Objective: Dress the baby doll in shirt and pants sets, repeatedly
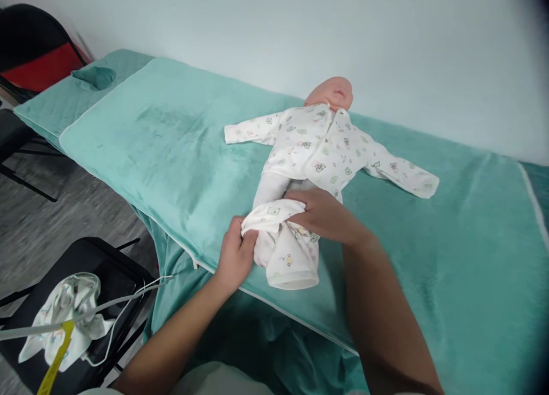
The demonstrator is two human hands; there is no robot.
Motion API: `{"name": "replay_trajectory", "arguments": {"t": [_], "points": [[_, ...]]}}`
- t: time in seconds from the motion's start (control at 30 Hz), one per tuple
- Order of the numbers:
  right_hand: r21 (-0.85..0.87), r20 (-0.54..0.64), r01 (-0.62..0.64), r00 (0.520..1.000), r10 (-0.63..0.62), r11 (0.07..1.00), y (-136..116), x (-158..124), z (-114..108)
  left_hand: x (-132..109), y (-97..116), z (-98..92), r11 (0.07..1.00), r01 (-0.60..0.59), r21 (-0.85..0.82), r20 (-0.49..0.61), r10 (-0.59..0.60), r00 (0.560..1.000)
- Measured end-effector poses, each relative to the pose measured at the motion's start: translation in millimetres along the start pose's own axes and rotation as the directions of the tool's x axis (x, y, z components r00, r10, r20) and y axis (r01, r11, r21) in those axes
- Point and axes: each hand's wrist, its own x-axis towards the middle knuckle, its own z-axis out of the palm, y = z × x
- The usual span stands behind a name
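A baby doll (330, 95) lies on its back on the green bed, its head toward the wall. It wears a white patterned long-sleeved top (317, 143) with both sleeves spread out. Small white patterned pants (291, 260) are bunched around the lower part of the doll's legs (271, 190). My left hand (235, 255) pinches the pants' edge at the left. On the other side, my right hand (319, 212) grips the same fabric, its fingertips partly hidden by the cloth and the hand. The doll's feet are covered by the pants.
The green padded bed (171, 132) runs along a white wall (266, 35). At lower left, a black chair (115, 263) bears a crumpled white patterned cloth (81, 298), with a pale cord and yellow strap (58, 358) in front. Another black-and-red chair (43, 63) stands at upper left.
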Motion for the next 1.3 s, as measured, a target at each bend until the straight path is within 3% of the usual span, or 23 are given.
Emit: {"name": "replay_trajectory", "arguments": {"t": [0.1,0.23,0.4,0.57,0.67,0.77,0.9,0.93,1.0,1.1,1.3], "points": [[0.074,0.015,-0.023,1.0,0.022,0.997,2,1,-1,22,-4,7.0,0.989,-0.15,0.009,-0.079,0.151,0.985],[0.219,0.063,-0.017,0.998,0.003,0.976,7,1,-5,53,-4,9.5,0.964,-0.263,0.037,-0.131,0.266,0.955],[0.278,0.102,-0.076,0.994,0.049,0.958,7,-1,-11,102,7,5.0,0.919,-0.388,0.073,-0.024,0.39,0.92],[0.179,0.107,-0.152,0.985,0.135,0.972,2,2,-10,156,19,15.0,0.865,-0.491,0.107,0.1,0.482,0.871],[0.109,0.049,-0.164,0.986,0.16,0.98,-2,5,-5,170,22,22.2,0.867,-0.48,0.132,0.119,0.467,0.876],[0.028,-0.044,-0.153,0.987,0.154,0.988,-2,8,1,159,19,19.3,0.897,-0.43,0.097,0.043,0.428,0.903],[0.007,-0.132,-0.099,0.986,0.099,0.995,-1,10,6,117,6,-0.1,0.951,-0.305,0.058,-0.123,0.31,0.943],[0.019,-0.149,-0.092,0.984,0.094,0.996,0,10,7,105,3,-5.6,0.954,-0.289,0.082,-0.097,0.296,0.95],[0.044,-0.178,-0.093,0.979,0.1,0.995,0,10,7,82,-3,-14.1,0.939,-0.304,0.16,0.058,0.299,0.953],[0.072,-0.198,-0.101,0.974,0.114,0.992,-1,10,7,57,-7,-17.7,0.892,-0.362,0.27,0.225,0.307,0.925],[0.139,-0.18,-0.078,0.978,0.102,0.987,-2,8,5,49,-6,-11.0,0.856,-0.366,0.366,0.186,0.318,0.93]]}}
